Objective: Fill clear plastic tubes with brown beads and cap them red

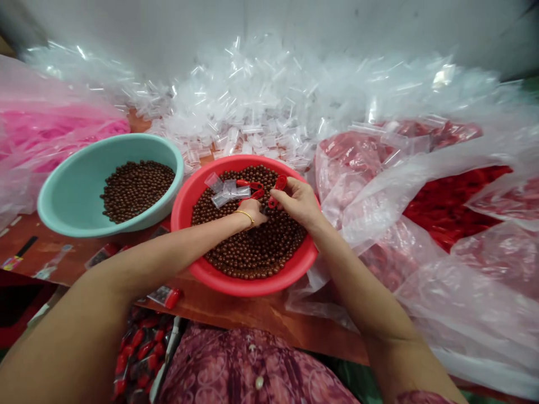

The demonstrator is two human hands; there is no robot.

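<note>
Bright, even light is falling from overhead, leaving only a faint shadow under the red basin [197, 269]. Behind the basin, glare is sparkling off the heap of clear bags [261, 95]. Away from the basin, toward the frame edges, shapes are bending and blurring.

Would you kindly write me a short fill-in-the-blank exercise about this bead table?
1. The nearer basin is coloured ____.
2. The beads in the teal basin are ____.
3. The gold bangle sits on the ____ wrist.
4. The hand pinching the red clip is the ____ one.
Missing words: red, brown, left, right.
</note>
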